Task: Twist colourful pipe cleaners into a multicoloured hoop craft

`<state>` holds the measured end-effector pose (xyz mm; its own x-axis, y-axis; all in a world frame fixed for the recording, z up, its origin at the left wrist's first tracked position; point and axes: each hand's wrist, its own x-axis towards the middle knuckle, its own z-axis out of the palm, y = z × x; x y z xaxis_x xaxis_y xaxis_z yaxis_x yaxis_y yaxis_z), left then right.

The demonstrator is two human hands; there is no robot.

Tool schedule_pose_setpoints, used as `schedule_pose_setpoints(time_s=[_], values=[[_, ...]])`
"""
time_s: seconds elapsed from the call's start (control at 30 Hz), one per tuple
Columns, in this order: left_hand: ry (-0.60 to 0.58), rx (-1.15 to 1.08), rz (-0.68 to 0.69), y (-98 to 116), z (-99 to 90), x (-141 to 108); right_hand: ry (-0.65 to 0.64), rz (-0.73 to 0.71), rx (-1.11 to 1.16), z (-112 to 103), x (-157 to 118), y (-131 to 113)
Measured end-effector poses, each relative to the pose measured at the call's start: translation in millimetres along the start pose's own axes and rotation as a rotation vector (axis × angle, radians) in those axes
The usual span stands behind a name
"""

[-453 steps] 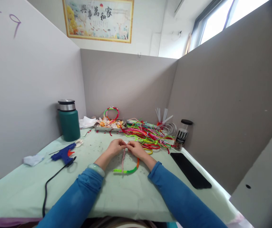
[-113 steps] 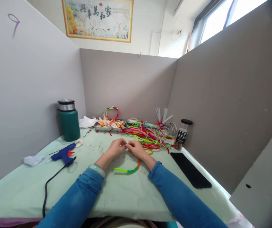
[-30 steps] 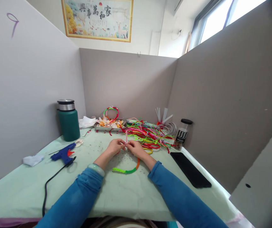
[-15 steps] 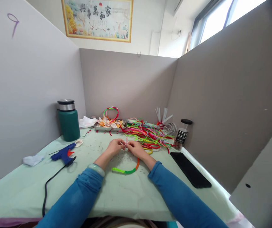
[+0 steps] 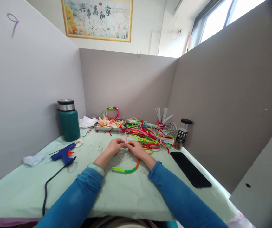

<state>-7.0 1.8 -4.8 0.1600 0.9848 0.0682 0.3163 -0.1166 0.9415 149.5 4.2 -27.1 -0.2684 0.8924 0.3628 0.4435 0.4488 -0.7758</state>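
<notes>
Two hands meet at the middle of the tabletop (image 5: 131, 193), fingertips almost touching. The left hand (image 5: 115, 146) and the right hand (image 5: 135, 147) each pinch the same pale pink pipe cleaner (image 5: 126, 138), whose free end stands up just above the grip of both hands. Both grips are pressed together on this strand.

Progress, judged from the lay of the parts: a curved band (image 5: 126, 168) is wrapped in green on its near left part and in orange on its right part, rising toward the right hand. These sections appear finished. The pink strand is in hand at the upper end, so that portion appears unfinished. How the pink strand joins the band is hidden by the fingers.

The band lies on the tabletop just near of the hands, arched like an open hoop. Its covering looks fuzzy and its colours bright.

Far right of the hands lies a heap of loose pipe cleaners (image 5: 150, 134). A blue glue gun (image 5: 62, 154) rests well apart to the left, untouched.
</notes>
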Motion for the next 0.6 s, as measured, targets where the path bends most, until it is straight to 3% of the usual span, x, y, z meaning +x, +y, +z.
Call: schedule_pose_setpoints(time_s=[0.23, 0.6], values=[[-0.044, -0.115, -0.026, -0.4, -0.7, -1.1, -0.003, -0.003, 0.016, 0.8, -0.8, -1.2], [-0.053, -0.089, -0.032, 2.6, -1.8, -4.4, -0.021, 0.003, 0.026, -0.8, -3.8, -4.7]])
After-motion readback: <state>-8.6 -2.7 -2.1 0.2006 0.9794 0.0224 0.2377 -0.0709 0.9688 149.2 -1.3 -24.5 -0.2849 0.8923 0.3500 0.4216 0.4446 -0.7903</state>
